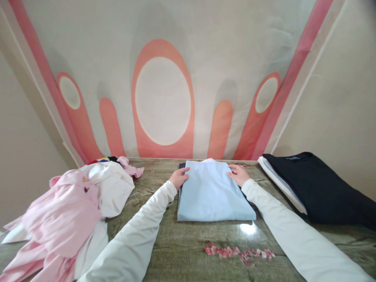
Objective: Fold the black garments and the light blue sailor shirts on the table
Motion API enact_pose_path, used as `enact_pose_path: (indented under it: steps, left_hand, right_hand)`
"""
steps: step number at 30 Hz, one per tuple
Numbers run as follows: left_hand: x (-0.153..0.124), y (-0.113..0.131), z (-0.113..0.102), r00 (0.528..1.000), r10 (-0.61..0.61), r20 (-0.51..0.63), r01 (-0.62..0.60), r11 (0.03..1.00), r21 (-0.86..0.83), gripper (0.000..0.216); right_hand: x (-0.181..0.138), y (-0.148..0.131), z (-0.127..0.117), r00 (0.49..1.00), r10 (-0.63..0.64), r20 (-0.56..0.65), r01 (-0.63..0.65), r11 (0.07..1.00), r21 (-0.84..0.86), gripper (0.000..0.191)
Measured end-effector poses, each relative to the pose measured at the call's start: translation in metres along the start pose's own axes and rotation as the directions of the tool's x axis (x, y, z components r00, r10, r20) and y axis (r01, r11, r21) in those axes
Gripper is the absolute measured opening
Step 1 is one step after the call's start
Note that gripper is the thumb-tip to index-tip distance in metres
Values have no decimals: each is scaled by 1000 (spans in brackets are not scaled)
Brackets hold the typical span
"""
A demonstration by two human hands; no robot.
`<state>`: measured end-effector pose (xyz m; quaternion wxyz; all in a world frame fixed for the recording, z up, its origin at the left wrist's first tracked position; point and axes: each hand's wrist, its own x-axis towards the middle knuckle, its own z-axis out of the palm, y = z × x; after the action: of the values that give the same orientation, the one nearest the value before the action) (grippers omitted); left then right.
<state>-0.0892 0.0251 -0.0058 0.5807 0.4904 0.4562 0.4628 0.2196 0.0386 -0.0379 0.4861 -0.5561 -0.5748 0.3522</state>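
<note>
A folded light blue garment [213, 194] lies flat in the middle of the table [182, 243]. My left hand [178, 177] rests on its far left corner with the fingers stretched over the cloth. My right hand [238, 174] lies on its far right corner, fingers flat and spread. Both arms wear white sleeves. Neither hand grips anything.
A loose heap of pink and white clothes [73, 207] covers the left of the table. A folded black garment [320, 188] on white cloth lies at the right. A wall hanging with pink ovals [163, 102] stands behind. A pink flower print [239, 252] marks the table's front.
</note>
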Motion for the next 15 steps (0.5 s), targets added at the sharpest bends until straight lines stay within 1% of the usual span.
enact_pose_path:
  steps: [4, 8, 10, 12, 15]
  left_hand:
    - [2, -1, -1, 1000, 31, -1, -31, 990, 137, 41]
    - [18, 4, 3, 997, 73, -36, -64, 974, 216, 39]
    - [32, 8, 8, 995, 87, -58, -71, 970, 232, 38]
    - [45, 13, 14, 994, 86, -73, -67, 971, 231, 37]
    - [62, 20, 24, 996, 58, -62, -45, 979, 198, 33]
  right_hand:
    - [2, 0, 1, 1000, -23, 11, 24, 995, -95, 50]
    - [14, -7, 1, 998, -47, -44, 37, 978, -205, 50]
    - [23, -13, 1, 995, -27, -96, 7, 978, -209, 48]
    - [32, -20, 0, 990, 4, -144, -30, 984, -177, 45]
    - [41, -29, -1, 986, 30, -166, -51, 991, -126, 41]
